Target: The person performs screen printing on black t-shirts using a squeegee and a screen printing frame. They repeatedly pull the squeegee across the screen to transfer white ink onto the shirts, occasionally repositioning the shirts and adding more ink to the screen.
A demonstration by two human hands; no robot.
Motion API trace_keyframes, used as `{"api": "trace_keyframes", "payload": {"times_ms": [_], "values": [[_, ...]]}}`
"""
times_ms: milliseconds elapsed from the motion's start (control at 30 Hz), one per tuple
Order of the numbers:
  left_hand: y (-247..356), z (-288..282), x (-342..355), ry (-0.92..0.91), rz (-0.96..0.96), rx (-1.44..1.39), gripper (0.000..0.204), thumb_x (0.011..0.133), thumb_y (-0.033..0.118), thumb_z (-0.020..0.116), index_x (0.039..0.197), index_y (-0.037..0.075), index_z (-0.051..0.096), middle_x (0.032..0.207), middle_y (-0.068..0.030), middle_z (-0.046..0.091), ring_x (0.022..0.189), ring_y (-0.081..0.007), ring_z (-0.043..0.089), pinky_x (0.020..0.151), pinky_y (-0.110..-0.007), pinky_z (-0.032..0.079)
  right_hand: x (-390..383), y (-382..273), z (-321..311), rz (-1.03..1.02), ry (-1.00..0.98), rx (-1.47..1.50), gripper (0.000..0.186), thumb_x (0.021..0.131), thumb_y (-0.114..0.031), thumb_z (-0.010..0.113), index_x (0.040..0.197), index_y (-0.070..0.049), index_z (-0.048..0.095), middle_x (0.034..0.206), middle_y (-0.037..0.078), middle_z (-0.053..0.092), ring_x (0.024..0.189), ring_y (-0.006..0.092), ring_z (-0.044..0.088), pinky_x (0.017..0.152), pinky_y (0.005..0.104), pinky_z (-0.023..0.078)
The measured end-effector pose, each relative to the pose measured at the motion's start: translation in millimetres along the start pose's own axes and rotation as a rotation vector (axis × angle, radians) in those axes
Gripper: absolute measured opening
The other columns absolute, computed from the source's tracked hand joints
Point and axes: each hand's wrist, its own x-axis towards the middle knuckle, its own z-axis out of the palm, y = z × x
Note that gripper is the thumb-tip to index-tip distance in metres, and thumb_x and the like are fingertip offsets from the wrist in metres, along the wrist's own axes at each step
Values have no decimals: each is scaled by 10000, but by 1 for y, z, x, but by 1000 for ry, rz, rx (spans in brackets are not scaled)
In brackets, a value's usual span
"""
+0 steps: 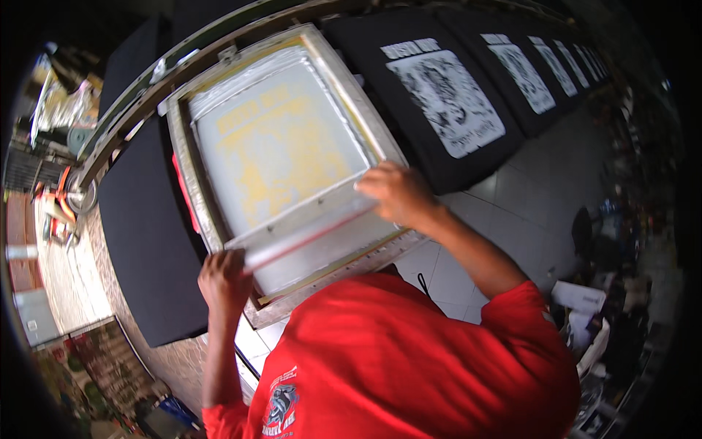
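Note:
A wide squeegee with a pale blade holder and a red strip lies across the near part of a screen-printing frame. My left hand is closed round its left end, beside the frame's left rail. At the opposite end, my right hand grips the squeegee near the right rail. Beyond the squeegee, the mesh shows a yellowish stencil of lettering and a picture. Silvery tape lines the inner edges. What lies under the mesh is mostly hidden.
Black shirts with white prints lie in a row to the right. On the left is a plain black shirt. A metal rail runs behind the frame. Tiled floor shows at right, with boxes and clutter lower right.

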Motion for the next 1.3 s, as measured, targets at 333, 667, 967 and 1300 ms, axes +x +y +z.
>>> {"api": "trace_keyframes", "payload": {"times_ms": [333, 667, 967, 1300], "values": [[63, 45, -116, 75, -33, -96, 349, 696, 113, 730, 1021, 36, 629, 1019, -119, 635, 959, -329, 588, 848, -438, 476, -131, -39, 69, 51, 288, 40, 397, 668, -101, 750, 1057, -80, 672, 1062, 23, 648, 1027, 223, 596, 883, 345, 513], [71, 46, -126, 3, -84, -119, 483, 673, 197, 794, 1092, 44, 610, 1081, -133, 607, 1039, -366, 553, 909, -473, 453, -145, -41, 62, 29, 202, 129, 588, 648, -335, 844, 1129, -55, 655, 1220, 84, 599, 1171, 269, 533, 1005, 393, 445], [-18, 81, -164, 285, -941, -465, 473, 934, 320, 637, 1257, -5, 517, 1226, -198, 477, 1080, -275, 484, 926, -394, 398, -142, 22, 64, 856, 419, 595, 664, 857, -448, 681, 1265, 58, 548, 1236, 282, 590, 1180, 400, 563, 992, 418, 447], [-24, 70, -135, 25, -1083, -867, 348, 967, 354, 608, 942, 12, 549, 596, 28, 457, 499, -56, 425, 442, -248, 319, -123, 55, 79, 972, 115, 617, 830, 875, -599, 574, 1284, 119, 501, 1214, 346, 575, 1169, 439, 565, 983, 431, 458]]}}
